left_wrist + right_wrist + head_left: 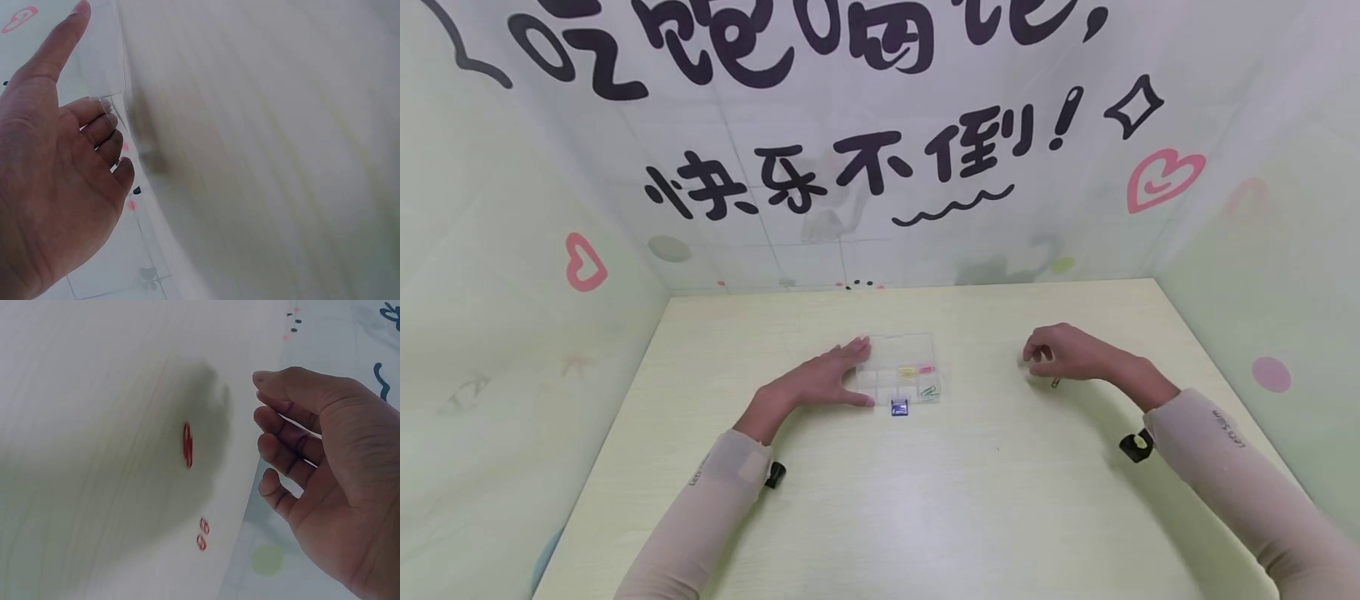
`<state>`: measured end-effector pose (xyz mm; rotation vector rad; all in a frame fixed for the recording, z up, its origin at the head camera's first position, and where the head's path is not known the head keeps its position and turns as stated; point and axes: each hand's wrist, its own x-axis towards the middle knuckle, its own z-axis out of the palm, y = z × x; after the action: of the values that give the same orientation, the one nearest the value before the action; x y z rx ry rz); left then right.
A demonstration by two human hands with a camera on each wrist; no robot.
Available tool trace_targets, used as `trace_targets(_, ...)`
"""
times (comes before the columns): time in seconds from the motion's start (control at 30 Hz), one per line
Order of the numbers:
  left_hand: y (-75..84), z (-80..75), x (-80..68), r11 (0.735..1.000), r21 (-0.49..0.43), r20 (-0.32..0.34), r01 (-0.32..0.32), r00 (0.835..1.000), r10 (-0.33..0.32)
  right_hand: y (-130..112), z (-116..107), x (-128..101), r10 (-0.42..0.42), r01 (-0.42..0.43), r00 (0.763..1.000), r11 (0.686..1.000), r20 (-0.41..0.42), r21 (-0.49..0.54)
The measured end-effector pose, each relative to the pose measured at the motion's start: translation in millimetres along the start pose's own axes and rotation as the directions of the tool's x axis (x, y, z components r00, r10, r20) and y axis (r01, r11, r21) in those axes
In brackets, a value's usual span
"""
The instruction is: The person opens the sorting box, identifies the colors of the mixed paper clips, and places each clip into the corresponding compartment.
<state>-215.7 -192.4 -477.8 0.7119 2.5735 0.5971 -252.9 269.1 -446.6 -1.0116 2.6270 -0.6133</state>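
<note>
The clear plastic compartment box sits on the pale wooden worktop, a little toward the back wall from its middle; a few of its cells hold coloured paper clips, and a small dark blue binder clip lies just against the box's near edge. The left hand rests flat against the box's left side, fingers straight and relaxed, touching the wall without closing round it. Well to the right of the box, the right hand hovers low over the worktop with its fingers loosely curled and holding nothing; a red paper clip lies on the worktop in its shadow, with two smaller red clips nearby. To do this well, I judge the left hand should press the box steady, while the right pinches one clip by its edge, thumb against forefinger, rather than scraping at it flat.
</note>
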Motion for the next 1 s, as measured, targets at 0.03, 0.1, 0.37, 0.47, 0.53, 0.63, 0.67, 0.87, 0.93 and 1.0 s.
trace_targets(0.03,0.1,-0.1,0.2,1.000,0.001,0.001,0.001,1.000,-0.001,2.1,-1.4,-2.6,0.002,-0.002,1.000,1.000,0.002,-0.001)
trace_targets(0.1,-0.3,-0.1,0.2,1.000,0.000,0.001,0.000,1.000,0.000,5.8,-3.7,-7.9,0.016,-0.016,1.000,1.000,0.008,0.006)
trace_targets(0.37,-1.4,0.9,0.6,1.000,0.011,-0.003,-0.010,1.000,0.010,17.2,-8.6,-24.3,0.066,-0.068,0.996,0.997,0.053,0.040)
trace_targets(0.47,-1.5,1.0,1.4,1.000,0.010,-0.004,-0.009,1.000,0.009,20.7,-7.9,-26.8,0.067,-0.070,0.996,0.997,0.062,0.044)
trace_targets(0.53,-1.0,0.5,1.6,1.000,0.006,-0.004,-0.006,1.000,0.006,22.3,-7.2,-27.5,0.062,-0.066,0.996,0.997,0.065,0.048)
trace_targets(0.63,-0.2,-0.3,1.4,1.000,0.003,-0.004,-0.004,1.000,0.004,24.1,-6.2,-27.5,0.055,-0.059,0.996,0.996,0.067,0.064)
trace_targets(0.67,0.0,-0.5,1.2,1.000,0.003,-0.003,-0.002,1.000,0.002,24.4,-5.8,-27.4,0.051,-0.056,0.996,0.996,0.068,0.069)
trace_targets(0.87,-0.9,-0.1,1.5,1.000,0.003,-0.001,0.001,1.000,-0.001,25.8,-3.5,-27.2,0.031,-0.037,0.997,0.996,0.073,0.083)
trace_targets(0.93,-1.0,0.2,1.5,1.000,-0.002,0.002,0.002,1.000,-0.002,26.0,-2.9,-27.0,0.028,-0.034,0.996,0.996,0.079,0.084)
trace_targets(1.0,-1.0,0.5,1.4,1.000,-0.004,0.002,0.003,1.000,-0.003,26.8,-2.3,-26.9,0.028,-0.036,0.996,0.996,0.088,0.084)
